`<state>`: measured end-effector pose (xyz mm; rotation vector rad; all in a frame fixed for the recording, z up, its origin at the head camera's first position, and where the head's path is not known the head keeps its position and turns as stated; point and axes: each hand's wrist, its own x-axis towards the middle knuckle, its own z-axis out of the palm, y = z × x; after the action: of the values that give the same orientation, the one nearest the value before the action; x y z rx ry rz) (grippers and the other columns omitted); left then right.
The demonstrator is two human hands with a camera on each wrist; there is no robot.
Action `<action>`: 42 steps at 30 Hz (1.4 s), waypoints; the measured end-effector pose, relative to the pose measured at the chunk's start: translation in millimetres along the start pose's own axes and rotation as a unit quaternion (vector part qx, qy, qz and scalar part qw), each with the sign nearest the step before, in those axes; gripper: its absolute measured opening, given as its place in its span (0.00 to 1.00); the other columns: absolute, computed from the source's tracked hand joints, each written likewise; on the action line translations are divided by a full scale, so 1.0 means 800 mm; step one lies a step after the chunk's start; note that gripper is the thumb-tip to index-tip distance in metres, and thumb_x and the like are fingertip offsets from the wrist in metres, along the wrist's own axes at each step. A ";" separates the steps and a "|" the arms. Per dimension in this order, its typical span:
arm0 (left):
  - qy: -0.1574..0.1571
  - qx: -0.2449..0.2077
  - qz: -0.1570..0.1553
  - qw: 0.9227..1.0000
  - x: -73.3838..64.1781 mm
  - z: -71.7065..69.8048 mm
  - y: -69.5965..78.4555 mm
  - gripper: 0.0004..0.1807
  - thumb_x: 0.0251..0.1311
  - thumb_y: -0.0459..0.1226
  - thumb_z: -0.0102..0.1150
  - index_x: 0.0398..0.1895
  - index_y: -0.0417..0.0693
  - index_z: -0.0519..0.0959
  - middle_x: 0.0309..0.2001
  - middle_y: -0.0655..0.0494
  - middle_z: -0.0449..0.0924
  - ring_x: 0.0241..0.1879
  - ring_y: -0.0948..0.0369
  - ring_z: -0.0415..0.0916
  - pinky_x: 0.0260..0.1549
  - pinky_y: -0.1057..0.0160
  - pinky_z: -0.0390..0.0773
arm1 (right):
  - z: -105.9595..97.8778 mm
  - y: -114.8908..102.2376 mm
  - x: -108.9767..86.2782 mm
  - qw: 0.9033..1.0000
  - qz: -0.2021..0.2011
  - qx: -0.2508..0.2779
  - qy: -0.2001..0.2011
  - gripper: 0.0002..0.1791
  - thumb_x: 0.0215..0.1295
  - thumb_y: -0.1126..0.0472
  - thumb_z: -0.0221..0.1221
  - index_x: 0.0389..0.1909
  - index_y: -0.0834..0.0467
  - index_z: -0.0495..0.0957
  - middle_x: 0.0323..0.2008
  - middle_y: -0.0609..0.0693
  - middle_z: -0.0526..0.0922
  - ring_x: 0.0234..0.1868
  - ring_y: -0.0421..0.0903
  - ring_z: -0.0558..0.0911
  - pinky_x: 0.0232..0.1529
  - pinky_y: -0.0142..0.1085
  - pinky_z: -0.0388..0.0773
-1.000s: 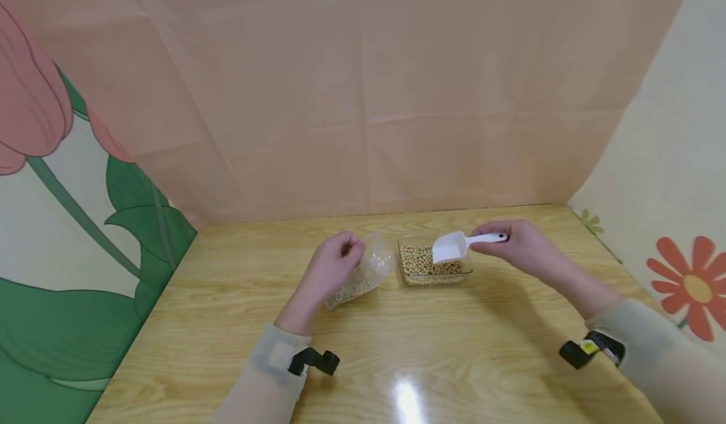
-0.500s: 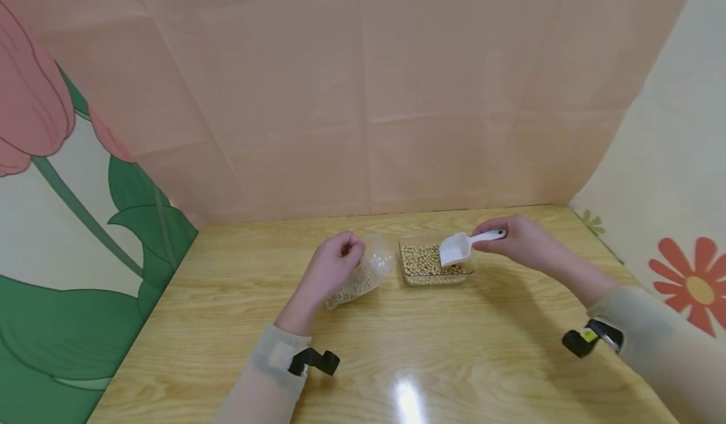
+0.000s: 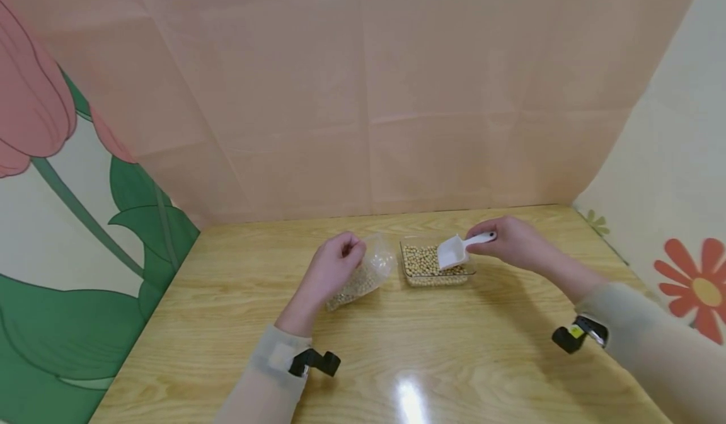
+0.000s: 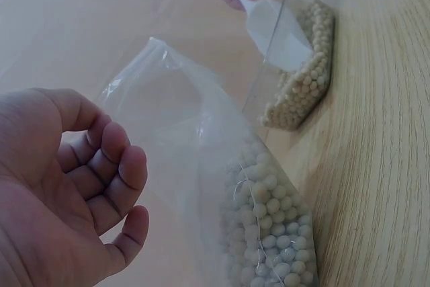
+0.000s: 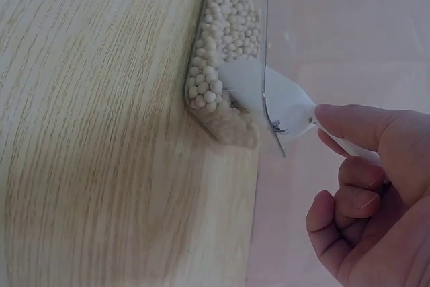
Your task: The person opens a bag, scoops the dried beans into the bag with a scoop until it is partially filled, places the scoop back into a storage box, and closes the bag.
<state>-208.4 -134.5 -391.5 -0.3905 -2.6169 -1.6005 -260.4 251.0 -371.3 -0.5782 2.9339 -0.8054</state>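
My right hand (image 3: 507,241) pinches the handle of a small white scoop (image 3: 452,252) between thumb and finger. In the right wrist view the scoop's blade (image 5: 245,82) dips over the rim of a clear box (image 5: 267,31) and its tip is down among round, pale beans (image 5: 232,18). To the left of the box, my left hand (image 3: 334,263) holds the upper edge of a clear plastic bag (image 3: 381,260); the exact grip is partly hidden behind the fingers. More beans (image 4: 275,233) fill the bag's lower part, which rests on the table.
The wood-grain table (image 3: 363,348) runs back to a pink cloth backdrop (image 3: 363,96). Painted walls with flowers (image 3: 703,288) and leaves (image 3: 142,241) stand at both sides. The bag and box are a short gap apart.
The scoop has shifted a little to the right in the box, then slightly left and lower, into the beans. My left hand and the bag have stayed in place.
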 end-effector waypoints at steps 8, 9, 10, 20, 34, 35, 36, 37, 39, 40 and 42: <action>-0.002 0.001 0.004 1.000 0.000 0.000 0.000 0.14 0.85 0.42 0.55 0.36 0.49 0.79 0.29 0.55 0.76 0.27 0.58 0.68 0.30 0.58 0.71 | 0.015 0.009 0.000 0.999 0.031 0.036 -0.007 0.19 0.74 0.45 0.73 0.56 0.53 0.91 0.58 0.58 0.90 0.54 0.55 0.86 0.49 0.49 0.81; -0.001 0.002 0.005 1.000 0.000 0.000 0.000 0.14 0.85 0.42 0.55 0.36 0.49 0.79 0.30 0.55 0.76 0.27 0.58 0.68 0.30 0.58 0.71 | 0.017 0.011 0.000 0.998 0.039 0.041 -0.009 0.20 0.74 0.44 0.73 0.57 0.52 0.91 0.59 0.59 0.89 0.55 0.56 0.86 0.49 0.49 0.81; -0.001 0.002 0.005 1.000 0.000 0.000 -0.001 0.14 0.85 0.42 0.55 0.36 0.49 0.79 0.30 0.55 0.76 0.27 0.58 0.68 0.30 0.58 0.71 | 0.019 0.012 -0.001 0.998 0.047 0.047 -0.010 0.20 0.74 0.43 0.72 0.57 0.51 0.91 0.60 0.59 0.88 0.55 0.56 0.86 0.49 0.49 0.80; -0.001 0.002 0.000 1.000 -0.001 0.002 -0.002 0.14 0.85 0.43 0.55 0.36 0.50 0.79 0.29 0.55 0.76 0.26 0.59 0.68 0.29 0.58 0.71 | 0.046 0.026 -0.003 0.976 0.112 0.187 -0.024 0.27 0.71 0.42 0.74 0.62 0.56 0.89 0.69 0.60 0.83 0.59 0.52 0.81 0.51 0.44 0.84; 0.000 0.003 -0.001 1.000 0.001 0.002 -0.002 0.14 0.85 0.43 0.55 0.37 0.48 0.79 0.30 0.55 0.77 0.27 0.58 0.69 0.30 0.58 0.72 | 0.072 0.027 -0.001 0.961 0.125 0.245 -0.008 0.33 0.70 0.46 0.76 0.69 0.61 0.84 0.59 0.55 0.85 0.41 0.45 0.77 0.40 0.38 0.77; -0.001 0.003 -0.001 1.000 0.001 0.002 -0.002 0.14 0.85 0.43 0.55 0.37 0.48 0.79 0.30 0.55 0.77 0.27 0.58 0.69 0.30 0.58 0.72 | 0.073 0.027 0.000 0.960 0.125 0.249 -0.009 0.33 0.70 0.46 0.76 0.68 0.61 0.84 0.61 0.57 0.85 0.42 0.45 0.78 0.41 0.38 0.78; -0.001 0.002 -0.002 1.000 0.001 0.002 -0.002 0.14 0.85 0.43 0.55 0.37 0.48 0.79 0.30 0.55 0.77 0.27 0.58 0.69 0.30 0.58 0.72 | 0.074 0.028 0.000 0.959 0.125 0.253 -0.009 0.33 0.69 0.46 0.77 0.68 0.60 0.85 0.62 0.57 0.85 0.42 0.45 0.78 0.41 0.38 0.79; -0.001 0.002 -0.002 1.000 0.001 0.002 -0.003 0.14 0.85 0.43 0.55 0.36 0.50 0.79 0.29 0.55 0.77 0.26 0.58 0.69 0.30 0.58 0.72 | 0.076 0.027 0.001 0.959 0.123 0.256 -0.008 0.33 0.69 0.46 0.77 0.68 0.60 0.85 0.63 0.58 0.85 0.43 0.44 0.79 0.42 0.38 0.80; -0.002 -0.001 -0.001 1.000 0.002 0.001 -0.003 0.14 0.85 0.43 0.55 0.36 0.50 0.79 0.29 0.55 0.77 0.26 0.58 0.68 0.30 0.58 0.71 | 0.077 0.027 0.002 0.959 0.119 0.258 -0.005 0.33 0.69 0.46 0.77 0.68 0.60 0.85 0.67 0.61 0.83 0.45 0.45 0.80 0.43 0.38 0.82; -0.003 -0.002 0.000 1.000 0.002 0.001 -0.004 0.14 0.85 0.43 0.55 0.36 0.50 0.79 0.29 0.55 0.77 0.26 0.59 0.68 0.30 0.58 0.71 | 0.078 0.027 0.002 0.958 0.119 0.260 -0.004 0.33 0.69 0.46 0.77 0.67 0.60 0.85 0.68 0.62 0.82 0.45 0.44 0.80 0.43 0.38 0.82; -0.003 -0.002 0.000 1.000 0.002 0.001 -0.004 0.14 0.85 0.43 0.55 0.36 0.50 0.79 0.29 0.55 0.77 0.26 0.59 0.68 0.29 0.58 0.71 | 0.080 0.026 0.002 0.958 0.118 0.262 -0.003 0.32 0.70 0.46 0.77 0.68 0.60 0.85 0.71 0.62 0.81 0.47 0.44 0.80 0.43 0.39 0.83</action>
<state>-210.4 -135.1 -394.5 -0.3961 -2.6175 -1.6085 -260.1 236.2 -436.9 -0.1821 2.5399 -1.4572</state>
